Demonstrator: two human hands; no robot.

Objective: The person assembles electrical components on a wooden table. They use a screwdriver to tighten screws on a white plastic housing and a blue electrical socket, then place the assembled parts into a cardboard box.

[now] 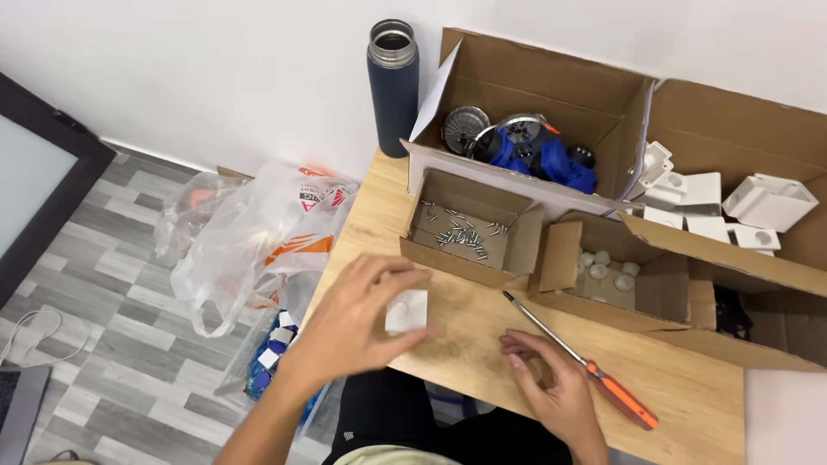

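Observation:
My left hand holds a small white plastic block above the front edge of the wooden table. My right hand rests low on the table with fingers curled, its fingertips beside the steel shaft of a screwdriver with an orange handle. The screwdriver lies diagonally on the table, and I cannot tell whether the hand pinches anything small.
A small cardboard box of screws and another of white caps sit behind the hands. Larger boxes hold blue-and-metal parts and white plastic brackets. A dark flask stands by the wall. Plastic bags lie on the floor.

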